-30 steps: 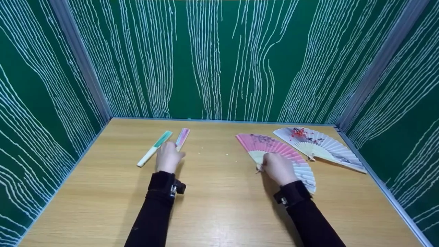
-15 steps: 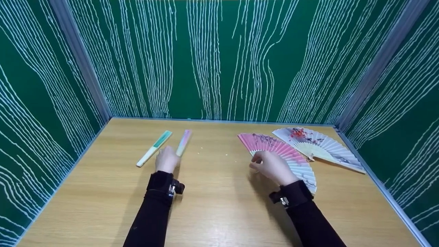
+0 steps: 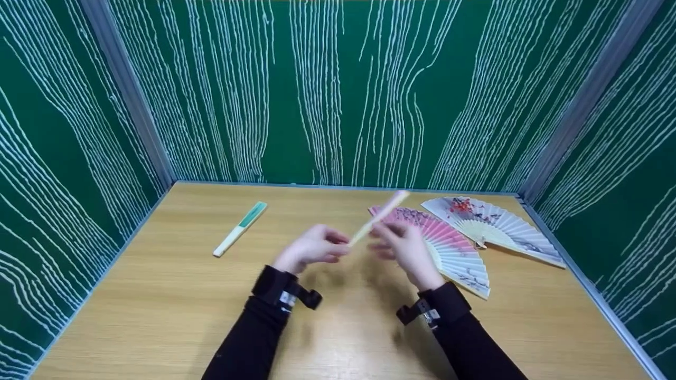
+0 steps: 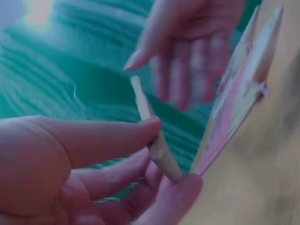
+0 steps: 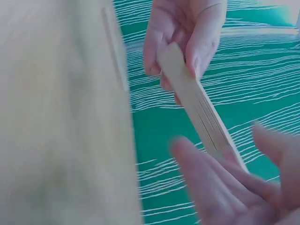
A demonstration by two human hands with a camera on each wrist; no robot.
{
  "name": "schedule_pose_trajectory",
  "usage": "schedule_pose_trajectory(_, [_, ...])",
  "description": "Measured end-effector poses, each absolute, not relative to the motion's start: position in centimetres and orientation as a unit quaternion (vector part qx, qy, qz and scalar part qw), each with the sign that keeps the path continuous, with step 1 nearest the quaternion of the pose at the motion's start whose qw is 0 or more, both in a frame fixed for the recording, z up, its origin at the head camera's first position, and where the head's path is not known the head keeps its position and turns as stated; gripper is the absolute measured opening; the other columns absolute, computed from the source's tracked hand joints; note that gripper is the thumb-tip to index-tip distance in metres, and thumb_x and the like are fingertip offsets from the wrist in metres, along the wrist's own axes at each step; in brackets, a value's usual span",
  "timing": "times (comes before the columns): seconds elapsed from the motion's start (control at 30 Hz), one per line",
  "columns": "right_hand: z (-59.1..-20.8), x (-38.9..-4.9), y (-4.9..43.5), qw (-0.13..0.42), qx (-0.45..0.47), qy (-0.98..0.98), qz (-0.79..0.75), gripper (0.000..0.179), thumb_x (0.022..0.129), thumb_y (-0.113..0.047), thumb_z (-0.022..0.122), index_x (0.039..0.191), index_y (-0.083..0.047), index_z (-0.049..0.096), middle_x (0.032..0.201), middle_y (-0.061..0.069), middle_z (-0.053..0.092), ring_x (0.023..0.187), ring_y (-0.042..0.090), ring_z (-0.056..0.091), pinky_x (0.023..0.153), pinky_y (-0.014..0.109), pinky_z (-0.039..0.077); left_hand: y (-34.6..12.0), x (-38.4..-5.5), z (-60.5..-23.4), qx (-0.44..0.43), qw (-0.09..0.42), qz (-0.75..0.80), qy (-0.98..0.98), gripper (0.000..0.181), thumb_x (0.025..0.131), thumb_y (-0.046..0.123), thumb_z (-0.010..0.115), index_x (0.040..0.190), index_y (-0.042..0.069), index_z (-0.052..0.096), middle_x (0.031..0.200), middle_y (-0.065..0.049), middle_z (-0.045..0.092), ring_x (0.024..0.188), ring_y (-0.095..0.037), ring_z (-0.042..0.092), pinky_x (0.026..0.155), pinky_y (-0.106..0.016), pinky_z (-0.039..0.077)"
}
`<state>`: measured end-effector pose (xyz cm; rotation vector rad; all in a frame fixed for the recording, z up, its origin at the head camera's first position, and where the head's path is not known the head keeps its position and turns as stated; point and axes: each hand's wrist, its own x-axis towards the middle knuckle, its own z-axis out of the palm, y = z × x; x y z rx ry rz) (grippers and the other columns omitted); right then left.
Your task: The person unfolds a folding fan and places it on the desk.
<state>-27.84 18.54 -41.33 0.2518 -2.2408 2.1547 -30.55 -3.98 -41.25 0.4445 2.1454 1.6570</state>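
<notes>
My left hand (image 3: 317, 246) pinches the base end of a folded hand fan (image 3: 363, 231), pale wood with a pinkish tip, lifted above the table and slanting up to the right. In the left wrist view, thumb and fingertips hold that end. Around the fan's other half, my right hand (image 3: 407, 250) is spread with thumb and fingers apart; whether a finger touches the fan I cannot tell. Below the right hand an unfolded pink-and-white fan (image 3: 460, 252) lies on the table, partly covered by it.
An unfolded white fan (image 3: 501, 228) with red flowers lies at the back right, beside the pink one. A folded green fan (image 3: 240, 229) lies on the left of the wooden table (image 3: 158, 295). Green walls (image 3: 338, 105) with white lines enclose the back and sides.
My left hand has lifted the folded pinkish fan off the table and carried it right. My right hand has risen from the unfolded pink fan and moved slightly left towards it.
</notes>
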Motion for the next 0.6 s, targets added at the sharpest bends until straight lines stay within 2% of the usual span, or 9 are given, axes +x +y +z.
schedule_pose_trajectory(0.13, [-37.9,-25.7,18.3,0.123,0.083,-0.719,0.679,0.025,0.09,-0.014,0.066,0.104,0.007,0.066,0.096,0.024,0.067,0.086,0.041,0.066,0.071,0.046,0.056,-1.7,-29.6,-40.7,0.247,0.145,0.558,0.778,0.026,0.085,0.01,0.071,0.109,0.003,0.062,0.096,-0.008,0.064,0.086,-0.02,0.064,0.074,-0.031,0.054])
schedule_pose_trajectory(0.23, [-35.9,-24.2,17.8,0.166,0.103,-0.742,0.641,0.022,0.091,-0.011,0.064,0.101,0.009,0.066,0.093,0.025,0.068,0.082,0.038,0.068,0.068,0.044,0.056,-1.0,-29.0,-40.0,0.277,0.098,0.526,0.798,0.027,0.086,0.019,0.071,0.109,0.009,0.061,0.097,-0.002,0.065,0.089,-0.017,0.063,0.075,-0.031,0.053])
schedule_pose_trajectory(0.33, [-34.9,-23.0,17.4,0.196,0.127,-0.767,0.598,0.019,0.091,-0.01,0.064,0.1,0.006,0.067,0.092,0.021,0.069,0.079,0.033,0.069,0.065,0.038,0.057,-1.0,-28.5,-39.0,0.282,0.048,0.512,0.81,0.031,0.09,0.033,0.065,0.116,0.016,0.06,0.104,0.007,0.063,0.097,-0.014,0.059,0.082,-0.032,0.05])
schedule_pose_trajectory(0.47, [-34.8,-22.3,16.9,0.203,0.16,-0.787,0.561,0.017,0.089,-0.015,0.067,0.099,-0.002,0.069,0.089,0.012,0.07,0.074,0.025,0.069,0.063,0.03,0.057,-1.4,-27.7,-37.4,0.28,0.0,0.551,0.786,0.036,0.094,0.044,0.055,0.124,0.025,0.058,0.111,0.012,0.061,0.103,-0.013,0.056,0.086,-0.032,0.049])
schedule_pose_trajectory(0.6, [-34.9,-21.8,16.8,0.185,0.193,-0.792,0.548,0.019,0.087,-0.023,0.069,0.1,-0.009,0.071,0.088,0.005,0.071,0.072,0.019,0.068,0.064,0.028,0.057,-1.5,-26.9,-36.1,0.282,0.006,0.624,0.728,0.028,0.094,0.035,0.056,0.12,0.025,0.063,0.109,0.006,0.063,0.101,-0.016,0.059,0.085,-0.032,0.052])
